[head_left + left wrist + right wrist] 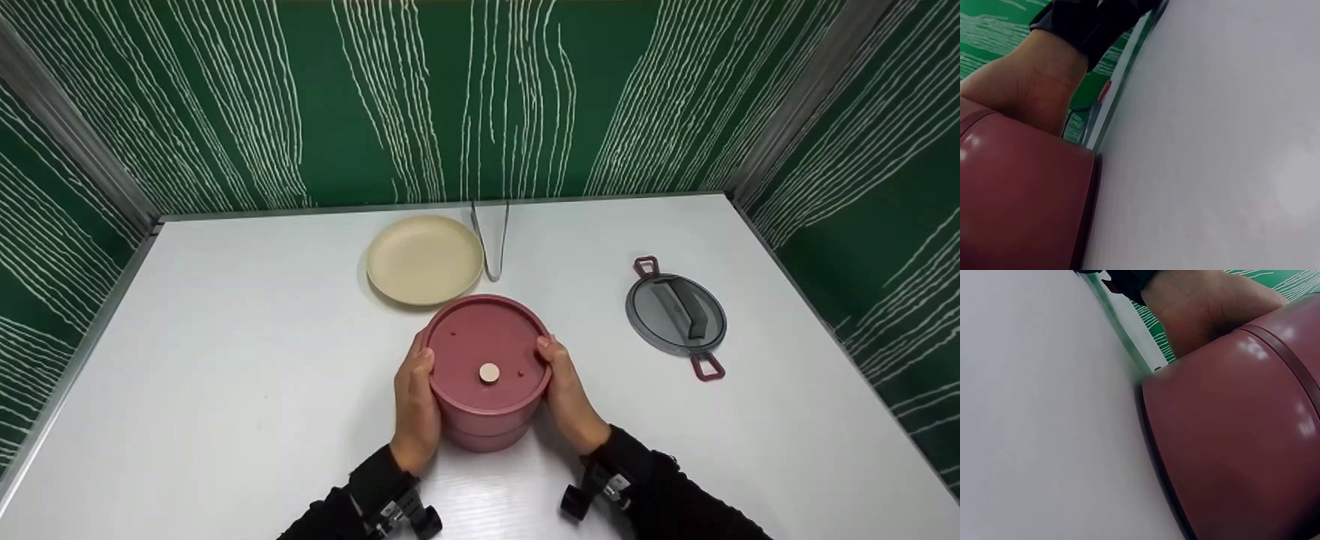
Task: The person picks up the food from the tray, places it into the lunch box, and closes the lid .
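A dark red, round lidded pot [480,337] stands upright near the middle of the white table, its lid marked by a small cream knob [489,373]. My left hand [416,405] grips its left side, thumb up at the rim. Opposite it, my right hand [571,397] holds the right side with the thumb over the lid's edge. Both sets of fingers wrap behind the wall and are mostly hidden. In the left wrist view the glossy pot wall [1022,197] fills the lower left; the right wrist view shows the wall [1230,433] and its dark base edge close to the table.
A beige plate [425,260] sits just behind the pot, with metal tongs [493,255] beside it. To the right lies a grey round lid [675,315] with a dark bar handle and two red loops. Green, white-streaked walls [510,97] border the table [225,360].
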{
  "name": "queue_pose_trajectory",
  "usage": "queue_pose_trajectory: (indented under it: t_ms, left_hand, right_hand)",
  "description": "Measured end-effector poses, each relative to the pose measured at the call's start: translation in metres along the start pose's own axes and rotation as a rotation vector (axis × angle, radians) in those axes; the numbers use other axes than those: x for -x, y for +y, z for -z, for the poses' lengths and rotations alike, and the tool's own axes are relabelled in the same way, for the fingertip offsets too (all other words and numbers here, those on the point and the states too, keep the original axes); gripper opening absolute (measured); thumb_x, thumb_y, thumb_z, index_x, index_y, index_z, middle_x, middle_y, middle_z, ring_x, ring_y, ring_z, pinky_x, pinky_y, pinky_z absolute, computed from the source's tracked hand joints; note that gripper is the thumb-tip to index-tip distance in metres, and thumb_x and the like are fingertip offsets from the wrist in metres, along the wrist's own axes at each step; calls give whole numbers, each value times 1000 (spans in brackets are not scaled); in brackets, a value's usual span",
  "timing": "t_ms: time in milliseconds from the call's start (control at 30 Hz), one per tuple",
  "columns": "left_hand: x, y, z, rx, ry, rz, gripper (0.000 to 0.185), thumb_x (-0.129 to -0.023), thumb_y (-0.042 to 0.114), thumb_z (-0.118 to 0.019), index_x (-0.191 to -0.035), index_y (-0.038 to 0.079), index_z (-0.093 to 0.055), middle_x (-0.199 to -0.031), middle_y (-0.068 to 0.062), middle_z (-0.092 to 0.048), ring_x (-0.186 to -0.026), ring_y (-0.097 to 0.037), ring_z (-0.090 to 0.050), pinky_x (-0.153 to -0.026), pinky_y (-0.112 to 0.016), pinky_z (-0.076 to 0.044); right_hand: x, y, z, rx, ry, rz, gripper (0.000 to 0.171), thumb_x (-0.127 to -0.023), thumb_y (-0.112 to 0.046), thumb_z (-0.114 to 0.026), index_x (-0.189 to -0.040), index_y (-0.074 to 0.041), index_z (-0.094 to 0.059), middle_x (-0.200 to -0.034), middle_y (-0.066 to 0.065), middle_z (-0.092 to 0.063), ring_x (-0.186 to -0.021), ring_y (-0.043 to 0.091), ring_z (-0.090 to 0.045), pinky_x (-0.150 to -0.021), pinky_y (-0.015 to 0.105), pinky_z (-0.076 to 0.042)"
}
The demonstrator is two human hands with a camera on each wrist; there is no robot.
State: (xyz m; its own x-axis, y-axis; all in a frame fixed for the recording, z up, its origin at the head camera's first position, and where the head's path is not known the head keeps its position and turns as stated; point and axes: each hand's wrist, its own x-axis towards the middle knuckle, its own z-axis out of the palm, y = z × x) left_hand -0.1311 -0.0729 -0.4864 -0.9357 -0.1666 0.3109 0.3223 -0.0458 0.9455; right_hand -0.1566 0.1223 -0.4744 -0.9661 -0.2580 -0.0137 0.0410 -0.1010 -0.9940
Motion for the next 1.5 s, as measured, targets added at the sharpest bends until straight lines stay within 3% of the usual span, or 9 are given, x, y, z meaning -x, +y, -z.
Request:
queue_pose_trajectory:
  t_ms: [533, 667, 800, 900, 933, 1067, 1167, 1300, 1500]
  left_hand:
    - [-1, 4, 2, -12, -31, 26, 52, -105, 25, -31, -148, 3, -52, -144, -9, -59, -138, -18, -50, -117, -27, -36]
    - [-4, 7, 5, -13, -62, 49, 54, -104, 26, -31, -151, 4, -48, -147, -8, -56, -140, -17, -46, -119, -27, -33]
    - [-8, 11, 9, 21, -104, 102, 54, -102, 26, -37, -151, 6, -47, -149, -7, -54, -140, -17, -46, -119, -29, -32]
    - [-11, 13, 12, 11, -121, 128, 49, -101, 24, -40, -146, 10, -52, -144, -5, -57, -136, -18, -49, -117, -34, -35]
    - [-13, 14, 14, 0, -127, 131, 47, -101, 24, -41, -144, 11, -54, -143, -5, -58, -135, -18, -50, -117, -35, -36]
    - [-19, 21, 20, -48, -170, 156, 41, -104, 23, -41, -140, 14, -58, -137, -4, -62, -132, -18, -52, -115, -38, -37]
    - [-25, 28, 28, -53, -229, 221, 37, -106, 24, -44, -139, 14, -59, -135, -5, -62, -128, -20, -53, -110, -36, -40]
    - [-34, 39, 40, -111, -318, 300, 35, -110, 30, -46, -138, 14, -59, -133, -5, -62, -124, -20, -55, -107, -37, -43]
    - [-47, 51, 63, -231, -480, 326, 41, -114, 30, -31, -138, 16, -60, -134, -5, -64, -126, -23, -59, -110, -49, -45]
  right_hand:
    - [0, 0, 1, -12, -1, -17, 79, -100, -40, -31, -160, 8, -12, -167, 24, -14, -154, 28, -9, -127, 44, -6]
    - [-1, -3, 1, 3, -9, -34, 78, -100, -40, -31, -160, 8, -14, -165, 25, -17, -151, 29, -16, -124, 39, -13]
    - [-3, -4, 8, 78, -38, -23, 74, -100, -39, -31, -158, 6, -24, -148, 28, -39, -132, 24, -44, -110, 26, -34]
    - [-7, -5, 16, 141, -77, 2, 69, -100, -37, -33, -155, 5, -33, -136, 22, -49, -120, 17, -51, -100, 17, -40]
    - [-8, -6, 18, 159, -89, 6, 68, -100, -36, -33, -155, 4, -34, -138, 20, -50, -124, 17, -50, -103, 17, -39]
    - [-15, -14, 25, 198, -169, 1, 66, -104, -34, -35, -159, 3, -30, -159, 19, -39, -148, 24, -33, -121, 31, -25]
    - [-21, -22, 31, 274, -216, 10, 63, -109, -35, -35, -159, 4, -31, -163, 20, -36, -153, 31, -27, -127, 47, -19]
    - [-25, -34, 42, 417, -263, 50, 57, -114, -40, -30, -153, -3, -48, -151, 14, -54, -146, 29, -43, -123, 53, -29]
    - [-29, -49, 66, 503, -340, 78, 50, -114, -44, -28, -139, -22, -66, -131, -3, -70, -128, 18, -61, -113, 53, -42]
